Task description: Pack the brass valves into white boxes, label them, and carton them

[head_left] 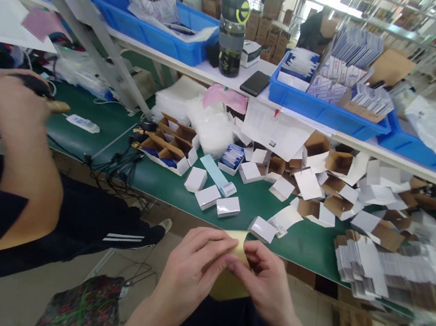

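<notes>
My left hand (192, 271) and my right hand (265, 278) meet above my lap, below the green table's (304, 246) front edge. Both pinch a pale yellow sheet (227, 288), which looks like a backing paper; their fingertips touch at its middle. A small white box (263, 229) lies on the table just beyond my hands. Several more small white boxes (212, 196) sit a little further left.
A co-worker's arm (22, 145) reaches in at the left. Open brown-lined cartons (335, 189) pile up mid-table, and flat carton stacks (377, 267) lie at the right. Blue bins (324, 108), a dark bottle (232, 30) and a phone (254, 82) stand on the white shelf. A patterned bag (82, 308) sits on the floor.
</notes>
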The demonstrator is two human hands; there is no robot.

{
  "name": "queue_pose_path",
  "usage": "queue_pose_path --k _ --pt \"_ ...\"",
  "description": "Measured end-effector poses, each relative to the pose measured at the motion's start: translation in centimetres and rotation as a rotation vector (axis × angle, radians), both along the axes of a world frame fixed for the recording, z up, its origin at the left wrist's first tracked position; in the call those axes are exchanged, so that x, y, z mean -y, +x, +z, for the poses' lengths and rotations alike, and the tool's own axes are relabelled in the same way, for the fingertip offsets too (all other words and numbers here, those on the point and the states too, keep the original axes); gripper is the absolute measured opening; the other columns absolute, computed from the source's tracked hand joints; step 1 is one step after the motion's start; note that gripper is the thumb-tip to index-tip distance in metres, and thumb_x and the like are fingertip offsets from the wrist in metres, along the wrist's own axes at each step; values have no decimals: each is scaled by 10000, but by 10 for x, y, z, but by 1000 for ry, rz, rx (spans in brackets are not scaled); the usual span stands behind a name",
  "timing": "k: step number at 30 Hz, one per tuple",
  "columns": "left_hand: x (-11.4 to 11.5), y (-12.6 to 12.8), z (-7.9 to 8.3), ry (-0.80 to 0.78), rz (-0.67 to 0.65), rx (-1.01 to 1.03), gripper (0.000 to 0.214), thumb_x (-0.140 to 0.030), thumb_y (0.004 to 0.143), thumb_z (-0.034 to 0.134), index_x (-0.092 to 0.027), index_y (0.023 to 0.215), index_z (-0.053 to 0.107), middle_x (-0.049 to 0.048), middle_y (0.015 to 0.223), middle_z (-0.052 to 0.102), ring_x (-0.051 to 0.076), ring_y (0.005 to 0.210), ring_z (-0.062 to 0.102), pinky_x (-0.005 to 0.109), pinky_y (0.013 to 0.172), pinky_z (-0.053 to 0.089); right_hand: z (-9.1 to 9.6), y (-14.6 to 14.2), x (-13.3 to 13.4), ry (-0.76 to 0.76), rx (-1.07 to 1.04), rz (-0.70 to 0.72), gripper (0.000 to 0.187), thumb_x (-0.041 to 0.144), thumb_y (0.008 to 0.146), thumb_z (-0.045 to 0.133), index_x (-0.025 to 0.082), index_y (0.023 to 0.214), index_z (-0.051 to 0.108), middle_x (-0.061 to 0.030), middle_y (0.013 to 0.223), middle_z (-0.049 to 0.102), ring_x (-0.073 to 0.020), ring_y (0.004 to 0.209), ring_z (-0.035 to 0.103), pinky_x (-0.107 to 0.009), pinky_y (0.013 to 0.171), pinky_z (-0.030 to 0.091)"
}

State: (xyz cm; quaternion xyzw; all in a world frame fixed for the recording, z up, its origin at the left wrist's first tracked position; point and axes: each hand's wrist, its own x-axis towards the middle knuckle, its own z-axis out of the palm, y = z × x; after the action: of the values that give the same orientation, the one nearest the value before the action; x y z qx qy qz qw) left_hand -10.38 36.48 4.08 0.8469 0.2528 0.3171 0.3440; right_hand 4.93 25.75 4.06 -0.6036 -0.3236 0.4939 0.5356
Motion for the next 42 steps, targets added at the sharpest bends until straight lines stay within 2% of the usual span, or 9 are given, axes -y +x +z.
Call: queue_pose_path --k 2,7,11,13,27,32,35,39,42 --pt "2 -2 -1 -84 -38 -4 300 -149 941 686 -267 1217 702 39 1150 696 162 1074 650 288 952 532 0 1 5 12 -27 54 310 382 875 799 241 1106 649 -21 990 771 -199 897 713 -280 763 536" --pt "4 -4 5 -228 -112 0 227 -156 950 677 -273 1141 713 11 1087 719 133 1013 678 236 879 553 -4 4 13 58 96 12 600 307 943 721 308 1448 397 39 824 742 -163 785 702 -271 750 537" --pt "7 1 6 -198 -86 18 195 -132 940 681 -263 1080 719 13 1047 734 151 998 678 268 884 554 -3 9 12 3 218 56 250 328 930 727 293 1172 673 -6 965 791 -194 857 756 -277 765 565" --pt "9 3 5 -177 -68 23 186 -128 938 681 -255 1065 724 23 1036 741 166 995 678 292 887 558 -4 11 12 -27 218 29 162 347 916 742 279 1059 707 -15 980 803 -208 857 768 -273 729 565" --pt "27 16 -13 13 89 44 369 -15 874 703 -290 1114 755 39 1125 692 190 1080 649 353 948 557 -25 18 12 -114 -341 -70 378 337 745 912 232 1037 696 7 890 807 -190 862 757 -251 763 549" --pt "37 17 -22 -127 245 32 238 -78 874 731 -273 1009 754 16 1076 643 153 1004 652 270 879 546 -66 72 -3 -186 -290 -5 429 357 700 933 207 1026 699 -24 886 811 -216 789 751 -300 709 568" --pt "39 24 -35 -246 357 16 146 -144 869 756 -257 960 746 10 1076 641 146 990 658 252 896 535 -106 125 -38 -175 -193 -190 421 396 722 913 191 1016 691 -54 919 805 -238 796 744 -365 736 594" --pt "40 42 -72 -422 434 -15 94 -217 897 738 -255 982 730 12 1100 628 136 1007 658 213 868 535 -156 184 -99 -136 -125 -341 336 408 933 735 174 1163 663 -69 1145 734 -211 966 713 -407 877 597" --pt "41 55 -107 -518 444 -85 103 -266 920 717 -266 1022 725 11 1107 619 128 1021 649 192 864 530 -186 207 -122 -119 -62 -370 356 373 999 653 172 1291 618 -96 1284 651 -236 1081 678 -448 910 595"
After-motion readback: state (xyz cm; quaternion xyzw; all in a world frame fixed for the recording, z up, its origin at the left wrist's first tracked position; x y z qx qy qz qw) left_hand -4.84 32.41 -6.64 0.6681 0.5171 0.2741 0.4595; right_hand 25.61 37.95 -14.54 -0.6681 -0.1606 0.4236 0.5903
